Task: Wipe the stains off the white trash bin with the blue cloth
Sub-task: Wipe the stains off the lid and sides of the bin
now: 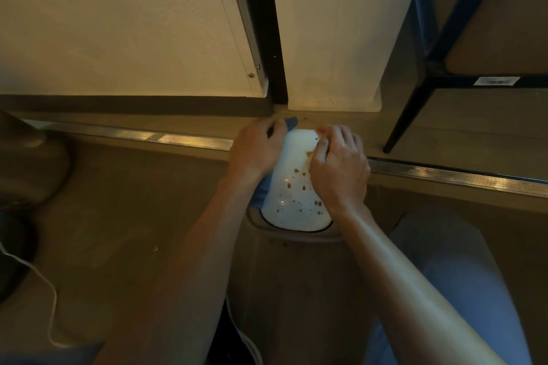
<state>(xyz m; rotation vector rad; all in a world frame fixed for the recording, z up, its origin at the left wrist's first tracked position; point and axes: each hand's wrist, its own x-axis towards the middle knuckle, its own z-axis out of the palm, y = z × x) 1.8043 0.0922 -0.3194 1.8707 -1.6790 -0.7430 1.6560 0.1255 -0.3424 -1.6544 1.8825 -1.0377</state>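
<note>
A white trash bin [293, 187] lies on its side on the floor in the middle of the view, its surface spotted with brown stains. My left hand [255, 148] grips the bin's left side with the blue cloth [262, 191] pressed under the palm; a corner of the cloth shows past the fingertips at the far end. My right hand [338, 163] holds the bin's right side, fingers curled over its far end. The bin's near end sits against a tan rim [296, 234].
A metal floor strip [166, 137] runs across behind the bin. White panels [118, 24] and a dark post [267, 24] stand beyond it. A black chair leg [406, 115] slants down at the right. A white cord [50, 299] lies at lower left. My knee [444, 261] is at right.
</note>
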